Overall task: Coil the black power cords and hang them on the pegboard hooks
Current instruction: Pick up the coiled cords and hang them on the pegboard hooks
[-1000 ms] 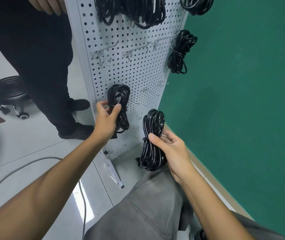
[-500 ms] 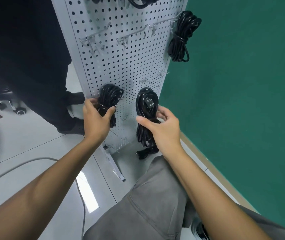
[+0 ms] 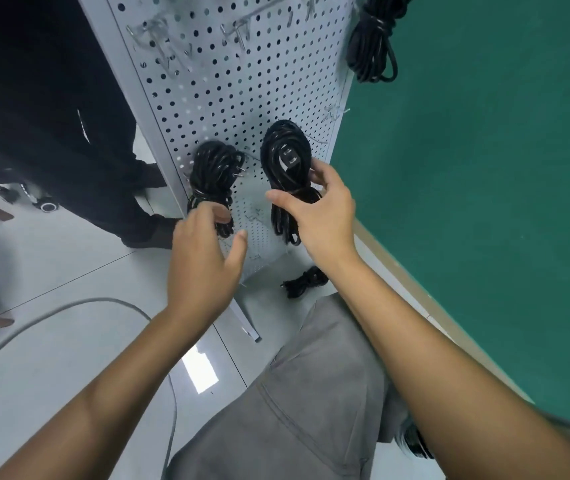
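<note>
Fingers [image 3: 318, 174] of right hand [image 3: 325, 216] round right coil [image 3: 285, 168] | left hand [image 3: 204, 258] spread

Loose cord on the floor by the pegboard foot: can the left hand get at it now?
Probably yes. The left hand is open, holding nothing, and the loose cord lies in the open below the pegboard; only the right forearm crosses nearby.

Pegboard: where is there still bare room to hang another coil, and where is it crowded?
Free: the upper hooks on the pegboard, above both lower coils. Crowded: the bottom row, where the left coil and right coil hang beside both hands, and the top right edge, which holds another coil.
</note>
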Motion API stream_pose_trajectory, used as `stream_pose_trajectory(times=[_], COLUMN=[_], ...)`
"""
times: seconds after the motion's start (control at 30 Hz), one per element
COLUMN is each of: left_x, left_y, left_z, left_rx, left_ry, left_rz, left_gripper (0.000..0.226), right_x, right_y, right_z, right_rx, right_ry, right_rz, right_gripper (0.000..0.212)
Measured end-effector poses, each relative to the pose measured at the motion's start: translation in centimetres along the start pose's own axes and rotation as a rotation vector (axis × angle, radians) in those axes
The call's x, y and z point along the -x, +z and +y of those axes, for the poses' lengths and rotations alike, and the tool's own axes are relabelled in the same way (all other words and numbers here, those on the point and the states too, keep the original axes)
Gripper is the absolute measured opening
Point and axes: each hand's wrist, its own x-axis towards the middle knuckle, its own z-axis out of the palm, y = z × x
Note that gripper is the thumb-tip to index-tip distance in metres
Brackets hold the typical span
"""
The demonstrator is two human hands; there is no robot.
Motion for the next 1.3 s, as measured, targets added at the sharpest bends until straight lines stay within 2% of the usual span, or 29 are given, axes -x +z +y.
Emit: stream_pose_trajectory(times=[0.2, 0.6, 1.0, 1.13, 1.3], left_x=[0.4, 0.9, -0.3, -0.9, -1.2], left_y=[1.1, 1.8, 2.0, 1.9, 2.1], left_z=[0.9, 0.8, 0.3, 0.1, -0.2], left_rx=[0.083, 0.066, 0.089, 0.091, 0.064], left_ry=[-0.053, -0.102, -0.123, -0.129, -0.115], left_rz=[-0.065, -0.113, -0.105, -0.096, -0.099], left_gripper=[0.028, 0.024, 0.019, 0.019, 0.021], right_x=[-0.9, -2.6, -6.1, -7.2, -7.2], right_y=[0.5, 0.9, 3.1, 3.7, 4.5], right_z=[1.5, 2.7, 4.0, 4.7, 5.7], right_rx=[-0.003, -0.107, -0.018, -0.005, 0.055], right_ry=[0.005, 0.001, 0.01, 0.008, 0.028], right_rz=[-0.025, -0.044, -0.225, -0.334, -0.377], right_gripper=[0.075, 0.066, 0.048, 0.042, 0.05])
